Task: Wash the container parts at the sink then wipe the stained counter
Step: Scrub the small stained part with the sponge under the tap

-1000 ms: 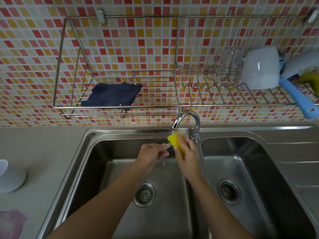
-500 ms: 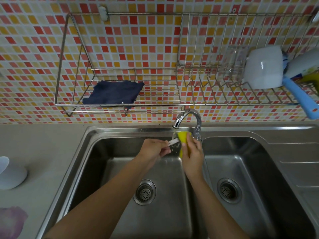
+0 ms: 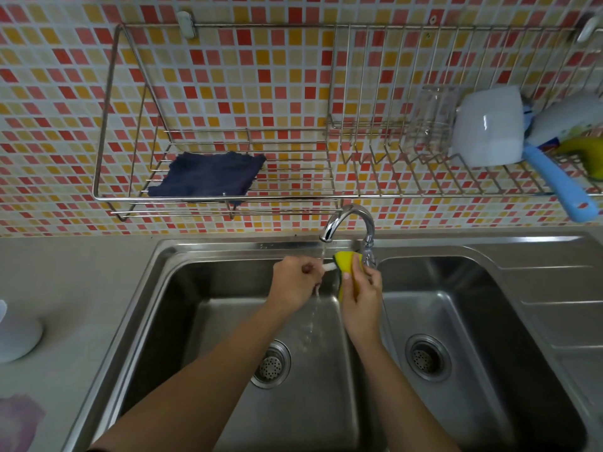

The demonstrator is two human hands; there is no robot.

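The washing step is in hand. The person works over the left basin of the brushed-steel sink [image 3: 208, 249], under the curved chrome tap [image 3: 347, 215], which runs a thin stream.

The left hand [image 3: 295, 283] has its fingers curled round a small white part [image 3: 329, 266]. Only a short pale end shows, poking out toward the water, so its full shape cannot be told. The right hand [image 3: 363, 296] pinches a sponge [image 3: 346, 261] between thumb and fingers. The sponge is bent so that the soft yellow foam faces up, with a dark green scouring layer along its edge. The end of the part appears to touch the sponge, just beside the stream.

The next move probably calls for rubbing the part against the sponge and turning it under the water. A firm pinch seems wise, since a small wet piece is likely slippery and the perforated drain lies below.

Wiping is not yet begun. A faint purple stain [image 3: 19, 422] marks the matte grey surface [image 3: 71, 278] at lower left, near a rounded white piece [image 3: 18, 337] that may be another container part. A crumpled dark blue cloth [image 3: 208, 174], soft-looking, lies in the wire rack [image 3: 228, 201] on the mosaic-tiled wall. It seems the likely tool for wiping.
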